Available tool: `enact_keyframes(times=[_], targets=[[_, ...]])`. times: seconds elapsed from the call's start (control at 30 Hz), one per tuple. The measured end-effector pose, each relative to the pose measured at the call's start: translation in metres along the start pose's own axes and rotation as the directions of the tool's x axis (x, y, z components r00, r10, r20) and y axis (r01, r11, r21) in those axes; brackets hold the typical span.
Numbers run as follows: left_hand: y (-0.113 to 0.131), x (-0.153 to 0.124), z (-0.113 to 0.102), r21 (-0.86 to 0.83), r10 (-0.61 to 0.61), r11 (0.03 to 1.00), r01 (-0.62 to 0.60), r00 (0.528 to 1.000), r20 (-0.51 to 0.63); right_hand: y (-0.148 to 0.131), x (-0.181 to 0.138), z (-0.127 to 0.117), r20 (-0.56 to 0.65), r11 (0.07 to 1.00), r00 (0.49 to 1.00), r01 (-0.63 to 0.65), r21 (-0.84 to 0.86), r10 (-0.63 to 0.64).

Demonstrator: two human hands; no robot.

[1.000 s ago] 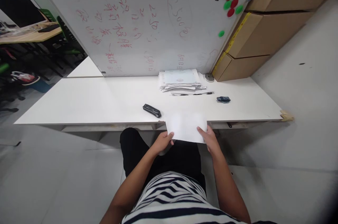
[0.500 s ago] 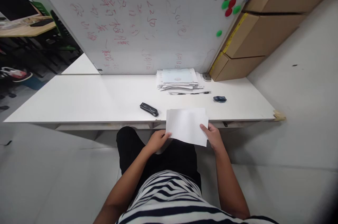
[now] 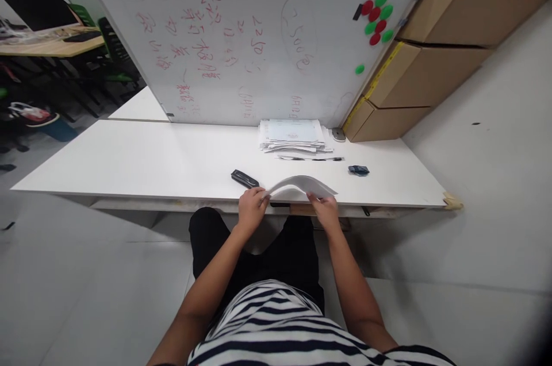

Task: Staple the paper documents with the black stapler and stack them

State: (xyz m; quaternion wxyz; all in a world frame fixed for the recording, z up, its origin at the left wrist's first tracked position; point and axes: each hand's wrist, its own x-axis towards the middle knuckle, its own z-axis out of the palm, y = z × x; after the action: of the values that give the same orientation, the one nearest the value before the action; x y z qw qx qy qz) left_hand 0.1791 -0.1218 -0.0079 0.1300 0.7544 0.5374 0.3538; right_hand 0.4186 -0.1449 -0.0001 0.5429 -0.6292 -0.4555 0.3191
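Observation:
Both my hands hold a white sheet of paper at the near edge of the white table. The sheet arches upward between them. My left hand pinches its left end and my right hand pinches its right end. A black stapler lies on the table just left of my left hand. Farther back sit a stack of papers, a black pen in front of it, and a small dark object to the right.
A whiteboard with red writing and red and green magnets leans at the table's back. Cardboard boxes stand at the back right. Another desk with chairs is at the far left. White floor surrounds the table.
The sheet has gone from hanging flat over my lap to being raised to the table edge and bowed upward. Both hands moved up and closer together. The camera tilted slightly.

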Motion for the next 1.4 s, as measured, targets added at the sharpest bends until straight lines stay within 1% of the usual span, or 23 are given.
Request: enact_keyframes(times=[0.07, 0.1, 0.2, 0.27, 0.33, 0.4, 0.47, 0.5, 0.57, 0.63, 0.7, 0.77, 0.83, 0.9, 0.97, 1.0, 1.03, 1.17, 1.27, 1.4], targets=[[0.001, -0.004, 0.0, 0.009, -0.051, 0.999, 0.05, 0.999, 0.011, 0.006, 0.0, 0.006, -0.049, 0.999, 0.999, 0.019, 0.028, -0.018], [0.003, -0.004, -0.001, -0.027, -0.076, 0.997, 0.076, 0.997, 0.0, 0.007, 0.0, 0.008, -0.072, 0.999, 0.997, 0.036, 0.036, -0.033], [0.012, 0.0, -0.005, -0.263, -0.128, 0.958, 0.116, 0.991, -0.027, 0.007, -0.002, 0.014, -0.075, 0.995, 0.997, 0.042, 0.094, -0.035], [0.019, 0.006, -0.01, -0.421, -0.125, 0.901, 0.107, 0.992, -0.015, 0.003, -0.004, 0.017, -0.063, 0.981, 0.998, 0.017, 0.192, -0.005], [0.027, 0.011, -0.015, -0.515, -0.107, 0.853, 0.084, 0.994, -0.014, -0.002, -0.007, 0.018, -0.076, 0.97, 0.997, 0.013, 0.244, 0.006], [0.033, 0.016, -0.018, -0.558, -0.097, 0.828, 0.058, 0.995, -0.04, -0.009, -0.009, 0.018, -0.121, 0.978, 0.992, 0.053, 0.204, -0.028], [0.036, 0.019, -0.019, -0.592, -0.097, 0.804, 0.048, 0.994, -0.052, -0.013, -0.011, 0.018, -0.155, 0.982, 0.983, 0.119, 0.149, -0.096], [0.037, 0.02, -0.019, -0.612, -0.102, 0.788, 0.06, 0.994, -0.034, -0.014, -0.012, 0.019, -0.158, 0.98, 0.979, 0.147, 0.132, -0.125], [0.036, 0.022, -0.016, -0.642, -0.132, 0.757, 0.124, 0.991, 0.036, -0.013, -0.015, 0.023, -0.117, 0.98, 0.982, 0.164, 0.111, -0.151], [0.036, 0.021, -0.012, -0.645, -0.176, 0.741, 0.186, 0.981, 0.08, -0.011, -0.018, 0.027, -0.043, 0.984, 0.988, 0.15, 0.094, -0.147], [0.036, 0.019, -0.011, -0.627, -0.189, 0.759, 0.178, 0.981, 0.05, -0.011, -0.02, 0.029, 0.003, 0.984, 0.988, 0.156, 0.088, -0.157], [0.036, 0.017, -0.011, -0.59, -0.152, 0.799, 0.118, 0.988, -0.008, -0.014, -0.022, 0.028, -0.014, 0.978, 0.981, 0.191, 0.079, -0.191], [0.036, 0.016, -0.011, -0.558, -0.134, 0.824, 0.1, 0.991, -0.02, -0.018, -0.023, 0.027, -0.06, 0.975, 0.976, 0.215, 0.056, -0.211], [0.034, 0.017, -0.008, -0.568, -0.201, 0.803, 0.181, 0.979, 0.027, -0.021, -0.023, 0.026, -0.076, 0.979, 0.977, 0.2, 0.032, -0.197], [0.031, 0.019, -0.004, -0.59, -0.295, 0.756, 0.284, 0.952, 0.081, -0.023, -0.023, 0.027, -0.059, 0.986, 0.984, 0.168, 0.005, -0.168], [0.029, 0.02, -0.002, -0.595, -0.32, 0.742, 0.309, 0.943, 0.091, -0.024, -0.024, 0.029, -0.053, 0.988, 0.986, 0.155, -0.013, -0.156], [0.027, 0.02, -0.001, -0.594, -0.322, 0.743, 0.309, 0.943, 0.087, -0.024, -0.024, 0.03, -0.056, 0.989, 0.988, 0.145, -0.033, -0.147], [0.022, 0.021, 0.003, -0.577, -0.265, 0.779, 0.246, 0.963, 0.052, -0.025, -0.023, 0.037, -0.101, 0.991, 0.989, 0.102, -0.083, -0.11], [0.022, 0.015, 0.008, -0.567, -0.263, 0.786, 0.246, 0.963, 0.054, -0.016, -0.023, 0.042, -0.077, 0.995, 0.995, 0.065, -0.082, -0.071], [0.027, 0.004, 0.014, -0.489, -0.146, 0.857, 0.165, 0.986, 0.076, -0.001, -0.024, 0.045, -0.107, 0.995, 0.994, 0.018, -0.1, -0.029]])
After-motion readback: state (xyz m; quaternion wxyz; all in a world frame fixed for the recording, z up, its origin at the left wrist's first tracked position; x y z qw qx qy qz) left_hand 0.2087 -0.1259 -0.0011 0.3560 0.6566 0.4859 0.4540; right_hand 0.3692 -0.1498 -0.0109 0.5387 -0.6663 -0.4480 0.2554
